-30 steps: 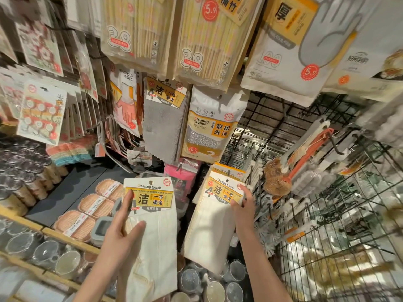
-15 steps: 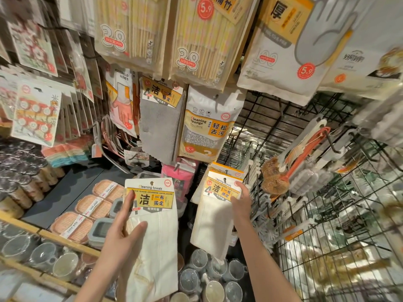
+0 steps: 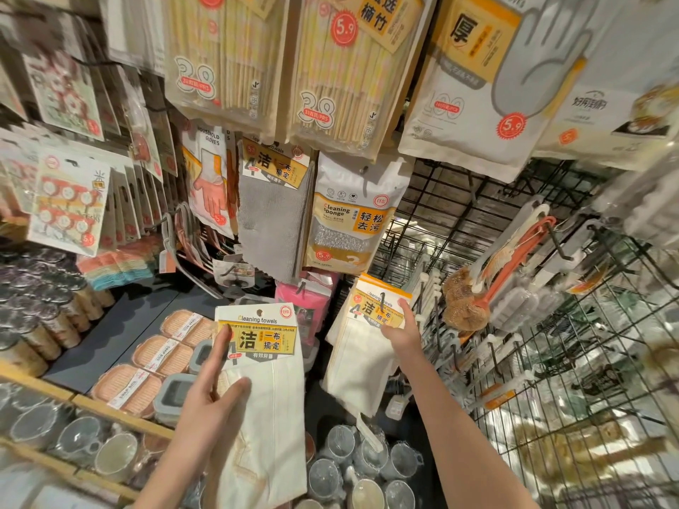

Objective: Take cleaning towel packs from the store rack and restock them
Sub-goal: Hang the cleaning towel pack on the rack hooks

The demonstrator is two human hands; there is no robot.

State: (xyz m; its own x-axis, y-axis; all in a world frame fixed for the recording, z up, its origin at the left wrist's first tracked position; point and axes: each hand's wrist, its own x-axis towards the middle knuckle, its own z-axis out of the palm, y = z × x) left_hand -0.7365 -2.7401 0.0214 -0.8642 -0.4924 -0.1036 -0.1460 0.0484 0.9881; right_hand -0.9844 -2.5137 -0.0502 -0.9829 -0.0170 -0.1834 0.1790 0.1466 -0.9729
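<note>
My left hand [image 3: 211, 394] holds a white cleaning towel pack [image 3: 268, 405] with a yellow label, low in the middle of the view, thumb across its front. My right hand [image 3: 402, 332] grips a second white cleaning towel pack [image 3: 358, 358] by its yellow header card, up at a black hook on the wire rack [image 3: 514, 380]. Another identical header shows just behind that card. A grey towel pack [image 3: 273, 214] with the same label hangs higher, between gloves and a sponge pack.
Chopstick packs [image 3: 330, 75] and glove bags [image 3: 474, 86] hang overhead. A cleaning sponge pack [image 3: 352, 218] hangs at centre. Brushes [image 3: 474, 288] hang on hooks to the right. Below lie lidded containers [image 3: 147, 361] and glass cups [image 3: 352, 468] on shelves.
My right hand has raised its white pack up toward the hook. The left hand and its pack have stayed about where they were.
</note>
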